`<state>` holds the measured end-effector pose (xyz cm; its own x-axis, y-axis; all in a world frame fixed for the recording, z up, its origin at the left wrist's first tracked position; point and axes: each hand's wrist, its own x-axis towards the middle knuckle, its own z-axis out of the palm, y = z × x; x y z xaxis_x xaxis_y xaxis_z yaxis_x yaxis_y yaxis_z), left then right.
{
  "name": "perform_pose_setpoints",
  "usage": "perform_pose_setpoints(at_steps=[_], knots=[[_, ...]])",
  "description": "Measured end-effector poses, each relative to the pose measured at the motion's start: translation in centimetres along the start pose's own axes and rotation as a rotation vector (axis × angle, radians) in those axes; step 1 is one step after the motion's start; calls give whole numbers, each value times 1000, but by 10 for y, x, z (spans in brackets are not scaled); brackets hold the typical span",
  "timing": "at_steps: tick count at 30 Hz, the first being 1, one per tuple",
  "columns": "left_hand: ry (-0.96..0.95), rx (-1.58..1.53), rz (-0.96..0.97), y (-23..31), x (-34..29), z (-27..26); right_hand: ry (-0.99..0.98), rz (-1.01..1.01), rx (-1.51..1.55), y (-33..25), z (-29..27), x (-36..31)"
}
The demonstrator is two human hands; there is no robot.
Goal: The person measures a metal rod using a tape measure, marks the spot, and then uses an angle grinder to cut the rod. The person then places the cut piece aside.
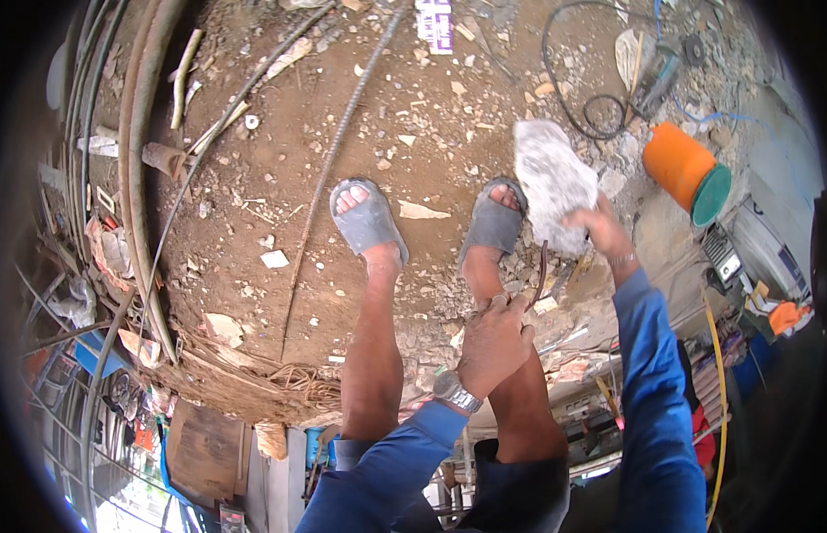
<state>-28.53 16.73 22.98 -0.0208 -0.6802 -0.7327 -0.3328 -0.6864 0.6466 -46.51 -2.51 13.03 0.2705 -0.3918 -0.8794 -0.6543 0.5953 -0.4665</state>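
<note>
A whitish-grey lump (556, 178), rough and mottled, lies on the dirt just right of my right foot; whether it is stone or a filled plastic bag I cannot tell. My right hand (602, 231) grips its near right edge with the fingertips. In front of my right shin, my left hand (498, 342) is closed around a thin dark brown rod or wire (541, 271). The rod's upper end reaches the near edge of the lump. Its lower end is hidden in my fist.
An orange bucket (675, 160) with a green end lies tipped over at the right. Beyond it are a power tool (655, 84) and a looped black cable (548, 53). A long ribbed steel bar (335, 147) crosses the ground left of my feet. Thick hoses (138, 115) run along the left.
</note>
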Motion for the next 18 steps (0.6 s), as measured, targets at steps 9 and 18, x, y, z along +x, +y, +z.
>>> perform_pose_setpoints(at_steps=[9,18], knots=[[1,-86,-25,4,10,-26,135,-278,206,-97,75,145],[15,-135,-109,-6,22,-43,226,-159,443,-86,113,161]])
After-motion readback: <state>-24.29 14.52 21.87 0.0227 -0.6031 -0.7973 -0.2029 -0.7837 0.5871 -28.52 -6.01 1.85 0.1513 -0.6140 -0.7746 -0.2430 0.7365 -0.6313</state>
